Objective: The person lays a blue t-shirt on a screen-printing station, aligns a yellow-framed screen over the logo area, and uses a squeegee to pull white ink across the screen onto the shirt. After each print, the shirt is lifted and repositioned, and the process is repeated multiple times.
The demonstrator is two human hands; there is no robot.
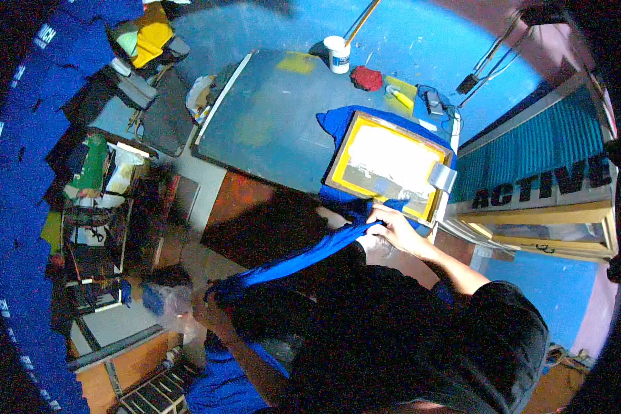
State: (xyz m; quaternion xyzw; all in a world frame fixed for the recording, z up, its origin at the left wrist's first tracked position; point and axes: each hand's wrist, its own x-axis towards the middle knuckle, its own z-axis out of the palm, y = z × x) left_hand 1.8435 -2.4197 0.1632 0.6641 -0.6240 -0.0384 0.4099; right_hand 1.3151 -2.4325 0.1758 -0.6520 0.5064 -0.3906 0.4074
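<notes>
A blue cloth, likely a garment, is stretched between my hands in a long twisted band. My right hand pinches its upper end beside the table's near edge. My left hand, in shadow at the lower left, is closed around the other end; its fingers are dim. Just beyond my right hand, a printing screen with a wooden frame and yellow border rests on blue fabric on the table. White ink covers much of its mesh, and a grey metal piece sits at its right side.
The dark table bears a white tub, a red rag and a yellow-handled tool. Blue garments hang at left, near a cluttered rack. Wooden frames stand right. More blue cloth lies lower left.
</notes>
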